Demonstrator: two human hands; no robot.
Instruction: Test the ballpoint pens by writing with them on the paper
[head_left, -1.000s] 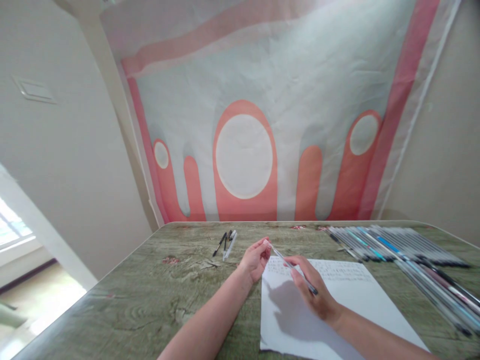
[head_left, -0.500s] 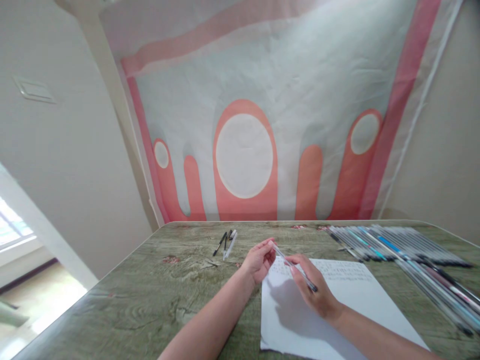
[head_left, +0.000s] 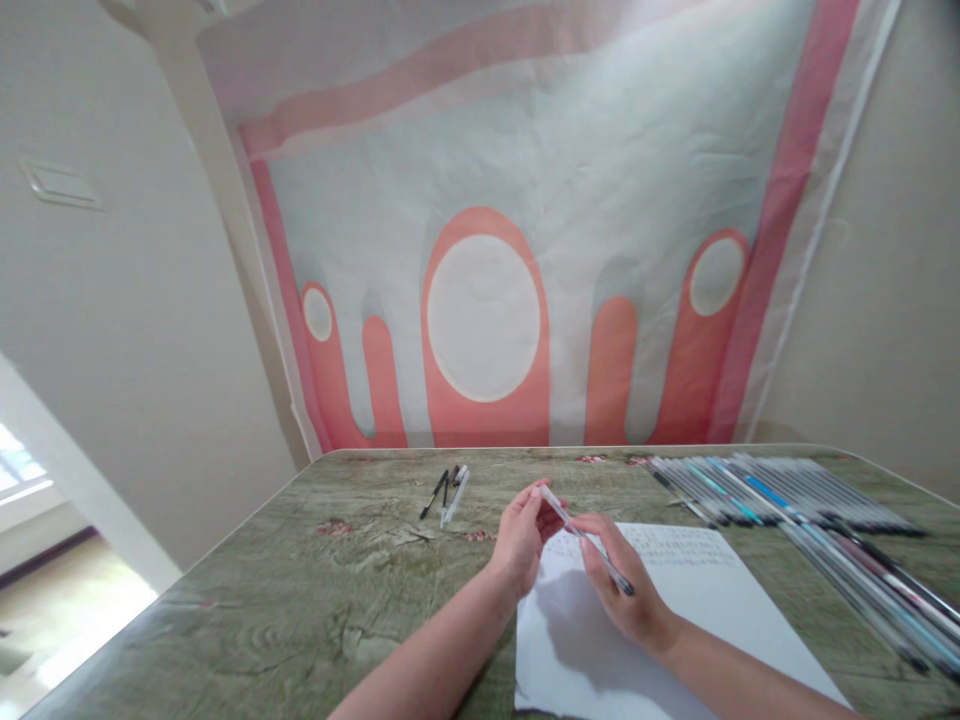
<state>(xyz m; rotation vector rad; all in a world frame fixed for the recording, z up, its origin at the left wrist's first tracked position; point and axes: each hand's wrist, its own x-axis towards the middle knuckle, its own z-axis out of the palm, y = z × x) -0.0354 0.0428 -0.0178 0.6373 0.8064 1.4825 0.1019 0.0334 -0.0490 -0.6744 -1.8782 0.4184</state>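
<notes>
A slim clear pen [head_left: 555, 502] with a dark end slants over the top of a white sheet of paper [head_left: 675, 620] that carries rows of handwriting. My right hand [head_left: 626, 585] grips its barrel between thumb and fingers, the dark end pointing down toward me. At the pale far end, my left hand [head_left: 523, 530] has thumb and fingertips closed on the pen. Whether a cap sits between those fingers is too small to tell. Both hands are raised over the paper's upper left part, which lies in their shadow.
Several black and clear pens [head_left: 454, 495] lie left of my hands on the wood-patterned table [head_left: 300, 600]. To the right, many pens [head_left: 832, 495] are laid side by side, with another bundle of pens [head_left: 877, 590] nearer me. A printed backdrop [head_left: 570, 200] hangs behind the table.
The view has shifted slightly. My left hand has turned a little and its fingers look more upright at the pen's end. Both hands keep hold of the pen.
</notes>
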